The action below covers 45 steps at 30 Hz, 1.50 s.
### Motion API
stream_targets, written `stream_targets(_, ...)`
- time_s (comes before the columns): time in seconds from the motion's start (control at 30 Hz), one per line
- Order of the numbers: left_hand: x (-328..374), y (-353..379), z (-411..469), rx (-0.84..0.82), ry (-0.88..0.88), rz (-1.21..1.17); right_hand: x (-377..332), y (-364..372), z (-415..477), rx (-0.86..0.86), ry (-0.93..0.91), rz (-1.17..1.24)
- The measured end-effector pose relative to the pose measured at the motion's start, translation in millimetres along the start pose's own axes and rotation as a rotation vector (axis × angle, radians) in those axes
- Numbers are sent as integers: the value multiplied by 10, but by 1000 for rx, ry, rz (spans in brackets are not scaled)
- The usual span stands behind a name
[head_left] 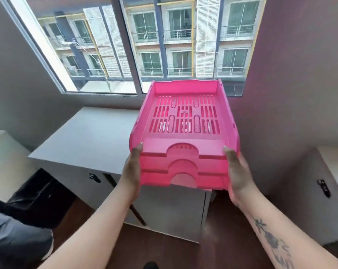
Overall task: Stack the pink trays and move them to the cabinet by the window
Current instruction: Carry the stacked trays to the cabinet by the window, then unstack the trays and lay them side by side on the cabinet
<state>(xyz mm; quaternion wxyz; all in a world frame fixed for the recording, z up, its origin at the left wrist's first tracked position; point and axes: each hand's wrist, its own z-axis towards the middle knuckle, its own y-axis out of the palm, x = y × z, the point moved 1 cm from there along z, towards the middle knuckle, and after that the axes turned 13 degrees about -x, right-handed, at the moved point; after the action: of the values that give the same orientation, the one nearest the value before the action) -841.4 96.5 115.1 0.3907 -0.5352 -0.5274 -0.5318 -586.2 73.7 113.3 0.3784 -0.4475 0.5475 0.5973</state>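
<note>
Both hands, left hand (132, 167) and right hand (237, 171), clamp the stacked pink letter trays (184, 133); keep them level while lowering onto the white cabinet (90, 136) under the window (125, 45).

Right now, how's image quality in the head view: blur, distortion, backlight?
Head view: wide-angle bending of the window frame; bright daylight outside, dimmer walls; stacked pink trays fairly sharp; black bin and left edge smeared.
</note>
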Motion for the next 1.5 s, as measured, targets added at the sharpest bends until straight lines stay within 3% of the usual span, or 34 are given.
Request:
stream_targets(0.27,186,-1679,429,20,-45,19,624,1438,806,61,-11,-82)
stream_targets(0.47,232,-2347,764,-39,-90,15,913,2018,1138,142,19,-103)
stream_targets(0.67,107,-2525,859,-76,-104,23,1013,2080,1255,192,21,-159)
stream_targets(0.8,133,-2569,854,-143,-93,60,1014,1990,1268,135,75,-177)
stream_targets(1.0,640,-2587,933,-260,36,269,618,1764,1471,106,95,-298)
stream_targets(1.17,993,-2494,1177,-120,-64,343,87,1927,1768,120,136,-462)
stream_targets(1.3,1004,-2394,1218,137,-47,455,81,1956,1864,104,201,-508)
stream_targets(1.5,1072,-2430,1124,199,15,457,19,2063,1843,144,113,-502)
